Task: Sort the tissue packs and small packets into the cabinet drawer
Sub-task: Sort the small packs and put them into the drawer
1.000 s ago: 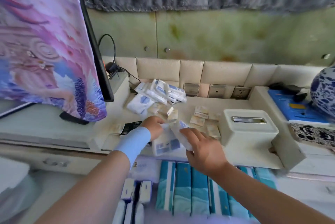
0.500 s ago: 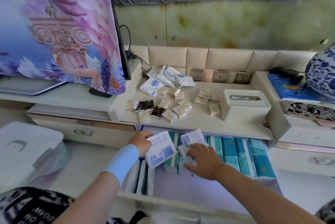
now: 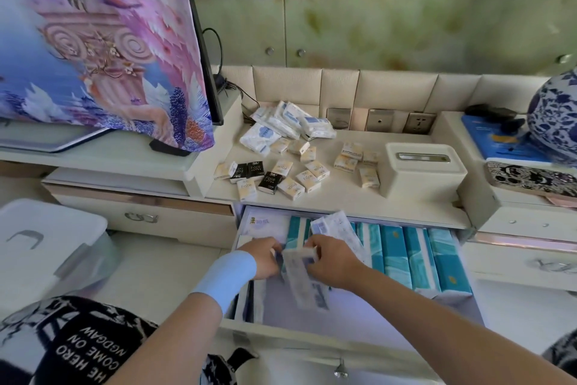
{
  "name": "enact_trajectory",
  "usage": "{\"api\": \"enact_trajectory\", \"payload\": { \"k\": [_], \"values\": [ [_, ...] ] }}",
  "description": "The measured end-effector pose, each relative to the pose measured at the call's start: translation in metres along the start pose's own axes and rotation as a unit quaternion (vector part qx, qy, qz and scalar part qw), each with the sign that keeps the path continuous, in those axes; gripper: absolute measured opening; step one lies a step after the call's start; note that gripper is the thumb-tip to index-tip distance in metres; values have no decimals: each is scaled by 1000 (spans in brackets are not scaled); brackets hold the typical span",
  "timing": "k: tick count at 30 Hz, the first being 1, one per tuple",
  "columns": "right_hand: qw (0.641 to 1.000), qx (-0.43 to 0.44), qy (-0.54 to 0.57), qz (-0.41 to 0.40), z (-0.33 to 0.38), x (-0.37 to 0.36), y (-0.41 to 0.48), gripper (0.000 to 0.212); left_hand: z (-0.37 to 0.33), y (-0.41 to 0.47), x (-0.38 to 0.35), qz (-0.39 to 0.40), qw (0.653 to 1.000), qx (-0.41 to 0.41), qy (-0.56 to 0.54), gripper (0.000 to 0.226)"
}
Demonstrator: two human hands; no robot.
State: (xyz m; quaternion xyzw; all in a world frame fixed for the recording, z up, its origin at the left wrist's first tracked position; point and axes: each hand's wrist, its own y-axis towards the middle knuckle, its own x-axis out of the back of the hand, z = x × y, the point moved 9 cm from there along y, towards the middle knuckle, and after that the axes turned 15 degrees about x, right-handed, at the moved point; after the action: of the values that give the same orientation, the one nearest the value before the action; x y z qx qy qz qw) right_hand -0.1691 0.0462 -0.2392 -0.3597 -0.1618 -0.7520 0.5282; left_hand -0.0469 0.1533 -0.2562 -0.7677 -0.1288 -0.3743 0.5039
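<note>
A soft white tissue pack [image 3: 307, 283] is held over the open cabinet drawer [image 3: 312, 350], pinched at its upper end between the fingers of the left hand [image 3: 263, 256] and the right hand [image 3: 331, 261], while a second pack [image 3: 332, 224] rests against the upright teal packs [image 3: 415, 253]. The film-wrapped pack is judged to be light, compressible and somewhat slippery, so it is best gripped across its flat faces near one end rather than by the loose wrapper edge. Further tissue packs [image 3: 287, 124] and small packets [image 3: 290, 188] remain on the cabinet top [image 3: 340, 197], well apart from the hands.
</note>
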Motion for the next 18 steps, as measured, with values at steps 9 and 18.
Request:
{"api": "enact_trajectory", "payload": {
  "k": [9, 18],
  "values": [
    [938, -207, 273, 47, -23, -88, -18, 20, -1, 6, -42, 28, 998, -23, 56, 46],
    [956, -153, -227, -108, -48, 32, 7, 67, -1, 19, -73, 20, 999, -9, 40, 31]
  ]
}}
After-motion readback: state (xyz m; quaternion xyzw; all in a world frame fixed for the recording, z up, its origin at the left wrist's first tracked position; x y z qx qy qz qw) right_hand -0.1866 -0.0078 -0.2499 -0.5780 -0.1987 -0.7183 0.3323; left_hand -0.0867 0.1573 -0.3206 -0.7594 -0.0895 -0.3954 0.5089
